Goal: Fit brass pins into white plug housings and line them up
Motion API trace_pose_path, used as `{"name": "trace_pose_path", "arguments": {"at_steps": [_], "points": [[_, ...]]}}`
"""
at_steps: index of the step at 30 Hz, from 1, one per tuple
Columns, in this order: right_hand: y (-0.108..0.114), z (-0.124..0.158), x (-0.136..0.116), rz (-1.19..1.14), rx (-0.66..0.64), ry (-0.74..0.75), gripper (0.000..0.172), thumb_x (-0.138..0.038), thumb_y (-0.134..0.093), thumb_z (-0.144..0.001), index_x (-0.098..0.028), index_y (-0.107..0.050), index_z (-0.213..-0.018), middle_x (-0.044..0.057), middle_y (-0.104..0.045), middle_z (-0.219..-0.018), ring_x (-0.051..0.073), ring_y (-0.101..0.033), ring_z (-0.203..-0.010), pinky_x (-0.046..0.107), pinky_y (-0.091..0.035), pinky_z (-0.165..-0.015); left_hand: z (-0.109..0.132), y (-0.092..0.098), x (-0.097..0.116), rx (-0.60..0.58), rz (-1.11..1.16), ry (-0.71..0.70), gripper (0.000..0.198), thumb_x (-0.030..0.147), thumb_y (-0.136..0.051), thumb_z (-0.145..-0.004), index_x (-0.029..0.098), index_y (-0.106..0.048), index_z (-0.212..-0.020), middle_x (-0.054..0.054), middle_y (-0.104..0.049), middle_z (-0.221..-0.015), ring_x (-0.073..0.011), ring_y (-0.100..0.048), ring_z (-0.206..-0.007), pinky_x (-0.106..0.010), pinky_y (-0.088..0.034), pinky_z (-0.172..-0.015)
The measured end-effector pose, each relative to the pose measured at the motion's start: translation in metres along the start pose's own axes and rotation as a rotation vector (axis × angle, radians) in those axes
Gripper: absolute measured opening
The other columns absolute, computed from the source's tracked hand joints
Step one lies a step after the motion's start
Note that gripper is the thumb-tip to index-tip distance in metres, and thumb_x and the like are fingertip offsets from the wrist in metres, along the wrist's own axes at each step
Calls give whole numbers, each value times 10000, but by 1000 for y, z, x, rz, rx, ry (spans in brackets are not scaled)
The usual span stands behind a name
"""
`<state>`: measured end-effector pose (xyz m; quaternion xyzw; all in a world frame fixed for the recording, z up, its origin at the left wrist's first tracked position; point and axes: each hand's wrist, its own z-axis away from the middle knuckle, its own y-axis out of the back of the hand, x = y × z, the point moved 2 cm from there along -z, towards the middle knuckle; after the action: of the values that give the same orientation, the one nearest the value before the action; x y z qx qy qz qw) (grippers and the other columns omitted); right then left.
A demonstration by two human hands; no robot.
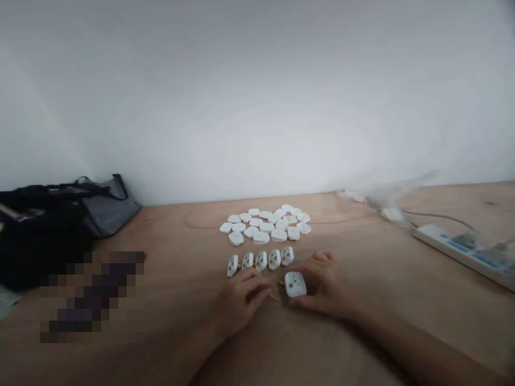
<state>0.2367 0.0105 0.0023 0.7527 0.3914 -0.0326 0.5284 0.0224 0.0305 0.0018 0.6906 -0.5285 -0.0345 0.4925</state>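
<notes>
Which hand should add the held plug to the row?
Right, probably: the right hand grips the white plug near the right end of the plug row; the left hand has no plug.

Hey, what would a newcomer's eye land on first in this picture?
A cluster of flat white plug pieces lies centred on the table, with a row of five more on edge just in front. Nearest the camera, the right hand holds a single white plug piece, the left hand curled beside it.

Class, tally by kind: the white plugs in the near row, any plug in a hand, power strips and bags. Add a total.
Plugs standing in a row: 5
Plug held by right hand: 1
Power strip: 1
Striped bag: 1
Black bag: 1
Total: 9
</notes>
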Motion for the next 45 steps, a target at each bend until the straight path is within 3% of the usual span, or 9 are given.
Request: {"name": "trace_pose_path", "arguments": {"at_steps": [2, 4, 9, 17, 22, 33, 37, 40, 45], "points": [[2, 0, 2, 8, -29, 1, 408, -468, -737, -644, -272, -641, -989, 13, -695, -949, 234, -540, -859, 396, -295, -813, 1, -2, -3, -99, -6, 20, 125, 168, -592, -825, 176, -699, -889, -45, -626, -818, -155, -602, -716, -245, -491, -652], [2, 0, 2, 14, -36, 6, 420, -482, -733, -643, -273, -643, -997, 17, -692, -947, 234, -539, -865, 392, -300, -807, 2, -5, -5, -116, -19, 37, 123, 169, -613, -807, 183, -716, -872, -43, -631, -812, -158, -609, -714, -245, -489, -649], [-1, 0, 1, 18, -56, 22, 434, -506, -724, -645, -265, -647, -998, 22, -686, -918, 230, -542, -857, 376, -321, -785, 1, -8, -2, -34, 16, 32, 148, 160, -558, -834, 176, -680, -752, -26, -632, -745, -152, -608, -692, -231, -487, -630], [-10, 1, 0, -85, -34, 81, 506, -526, -744, -620, -251, -631, -1029, 37, -681, -976, 240, -548, -886, 385, -337, -802, -1, -7, 11, 157, 84, 16, 80, 161, -559, -858, 175, -635, -837, -31, -665, -778, -156, -632, -739, -245, -502, -686], [-13, 1, -3, -69, -28, 125, 517, -539, -729, -629, -250, -625, -1045, 43, -682, -971, 243, -555, -897, 379, -340, -781, -2, -10, 20, 157, 114, -62, 92, 157, -577, -851, 175, -667, -854, -57, -684, -821, -166, -647, -767, -259, -527, -700], [-14, 3, -7, -109, -33, 118, 528, -516, -739, -630, -253, -608, -1068, 42, -685, -974, 243, -547, -879, 395, -315, -808, -3, -11, 18, 142, 64, -132, 134, 115, -598, -835, 179, -712, -865, -61, -706, -823, -162, -659, -752, -255, -542, -680], [-15, 3, -8, -94, -13, 84, 599, -533, -750, -598, -244, -589, -1097, 45, -683, -926, 241, -536, -841, 378, -323, -769, -3, -10, 19, 202, 12, -224, 210, 104, -587, -846, 181, -670, -1022, -65, -716, -861, -166, -665, -787, -272, -548, -709], [-15, 4, -8, -83, 33, 62, 674, -525, -774, -564, -233, -570, -1136, 51, -661, -909, 231, -525, -808, 372, -333, -761, -4, -10, 20, 233, -79, -295, 325, 88, -548, -867, 180, -580, -1177, -76, -720, -960, -184, -659, -913, -339, -517, -852], [-16, 5, -9, -63, 107, 54, 782, -468, -810, -532, -199, -513, -1203, 59, -624, -873, 226, -515, -787, 368, -352, -753, -1, -8, 24, 100, -251, -363, 395, 147, -475, -912, 156, -453, -1306, -104, -676, -1116, -228, -568, -1130, -440, -397, -1010]]}}
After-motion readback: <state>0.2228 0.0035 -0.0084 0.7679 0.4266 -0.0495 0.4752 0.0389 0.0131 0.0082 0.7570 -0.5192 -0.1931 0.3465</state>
